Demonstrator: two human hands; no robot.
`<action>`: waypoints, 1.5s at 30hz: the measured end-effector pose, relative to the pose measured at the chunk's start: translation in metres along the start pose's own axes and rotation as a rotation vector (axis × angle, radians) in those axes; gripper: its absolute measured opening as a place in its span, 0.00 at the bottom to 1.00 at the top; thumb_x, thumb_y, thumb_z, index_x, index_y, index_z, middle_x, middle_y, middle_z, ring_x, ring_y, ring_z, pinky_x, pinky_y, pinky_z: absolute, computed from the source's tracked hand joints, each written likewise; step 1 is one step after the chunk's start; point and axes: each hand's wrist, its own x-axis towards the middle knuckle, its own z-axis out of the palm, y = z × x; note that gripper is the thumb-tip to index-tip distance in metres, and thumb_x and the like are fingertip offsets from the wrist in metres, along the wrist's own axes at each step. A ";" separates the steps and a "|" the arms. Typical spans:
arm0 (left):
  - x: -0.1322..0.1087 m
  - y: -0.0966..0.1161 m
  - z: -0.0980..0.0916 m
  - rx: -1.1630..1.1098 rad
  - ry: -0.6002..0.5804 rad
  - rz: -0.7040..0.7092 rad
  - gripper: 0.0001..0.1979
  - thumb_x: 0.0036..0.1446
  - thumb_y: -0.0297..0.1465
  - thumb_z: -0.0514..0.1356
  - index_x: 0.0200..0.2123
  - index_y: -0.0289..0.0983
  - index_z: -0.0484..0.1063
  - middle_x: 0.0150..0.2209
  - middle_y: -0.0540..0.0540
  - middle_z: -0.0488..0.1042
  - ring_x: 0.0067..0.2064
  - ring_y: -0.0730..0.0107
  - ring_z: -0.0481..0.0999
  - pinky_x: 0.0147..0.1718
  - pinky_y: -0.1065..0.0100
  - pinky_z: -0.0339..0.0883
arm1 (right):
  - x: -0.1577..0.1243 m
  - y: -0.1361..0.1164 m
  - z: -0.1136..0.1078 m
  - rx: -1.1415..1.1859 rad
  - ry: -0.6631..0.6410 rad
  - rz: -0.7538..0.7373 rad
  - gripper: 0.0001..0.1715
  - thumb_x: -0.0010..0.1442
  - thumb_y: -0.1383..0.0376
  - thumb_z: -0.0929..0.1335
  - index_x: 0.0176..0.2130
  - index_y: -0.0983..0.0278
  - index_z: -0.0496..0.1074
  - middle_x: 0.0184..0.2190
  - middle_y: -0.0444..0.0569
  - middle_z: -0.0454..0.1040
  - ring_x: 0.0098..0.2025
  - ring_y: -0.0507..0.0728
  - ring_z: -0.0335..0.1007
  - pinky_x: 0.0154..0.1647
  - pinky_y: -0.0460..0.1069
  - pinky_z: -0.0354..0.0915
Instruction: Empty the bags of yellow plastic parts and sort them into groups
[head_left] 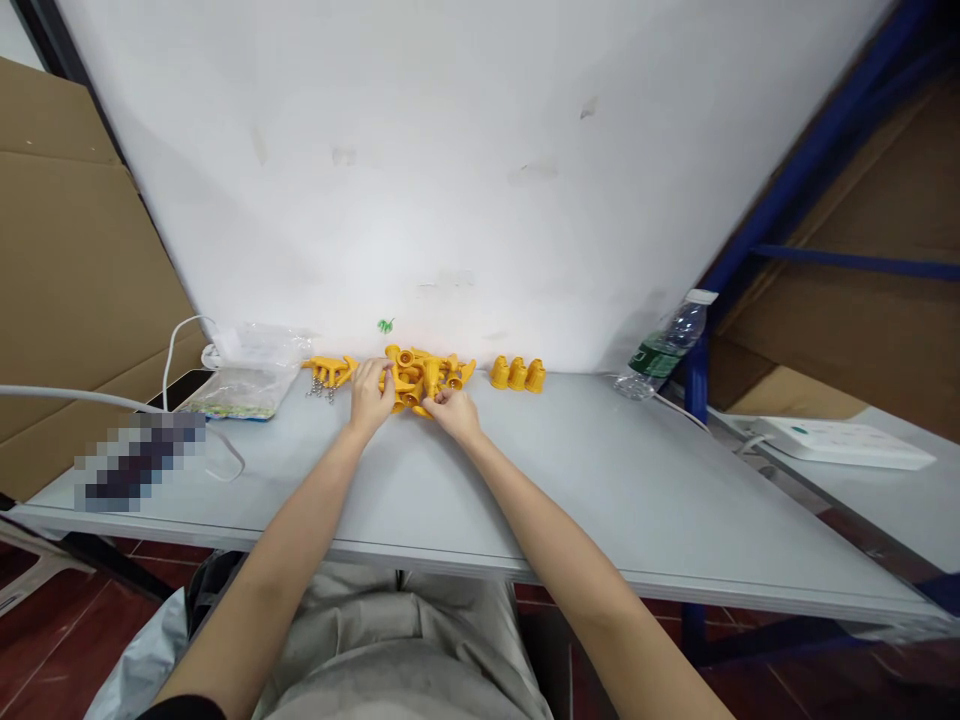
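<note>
A heap of yellow plastic parts [424, 372] lies at the far edge of the grey table [570, 480], against the white wall. Both my arms reach out to it. My left hand [371, 392] rests on the heap's left side with its fingers curled onto a yellow piece. My right hand [454, 408] is at the heap's front right, fingers pinched on another yellow piece. Three yellow caps [517, 374] stand in a row just right of the heap. A few yellow parts with small metal springs [327, 375] lie to its left.
A clear plastic bag [251, 380] and a white cable [176, 345] lie at the left beside a dark phone [180, 388]. A water bottle [664, 345] leans at the back right. A white power strip [840, 440] sits on the neighbouring table. Cardboard stands on both sides.
</note>
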 end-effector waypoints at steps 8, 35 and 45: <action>-0.011 0.016 0.002 -0.034 -0.404 0.035 0.16 0.61 0.39 0.56 0.50 0.40 0.70 0.27 0.51 0.74 0.29 0.71 0.74 0.33 0.71 0.68 | 0.002 0.002 0.001 0.620 0.055 -0.274 0.16 0.49 0.53 0.70 0.24 0.60 0.64 0.20 0.41 0.66 0.23 0.51 0.62 0.28 0.48 0.63; -0.001 0.008 -0.007 0.201 -0.313 -0.128 0.19 0.59 0.30 0.55 0.54 0.41 0.69 0.51 0.43 0.75 0.47 0.61 0.76 0.43 0.66 0.69 | 0.010 0.002 -0.028 0.832 -0.182 -0.053 0.34 0.45 0.34 0.69 0.26 0.60 0.62 0.19 0.39 0.62 0.19 0.49 0.55 0.20 0.47 0.53; 0.001 0.001 -0.009 0.248 -0.327 -0.202 0.21 0.58 0.28 0.56 0.54 0.43 0.71 0.50 0.43 0.76 0.48 0.56 0.76 0.43 0.63 0.70 | 0.017 0.019 -0.031 0.349 -0.146 -0.438 0.27 0.56 0.50 0.68 0.50 0.62 0.69 0.43 0.52 0.74 0.34 0.55 0.68 0.37 0.52 0.66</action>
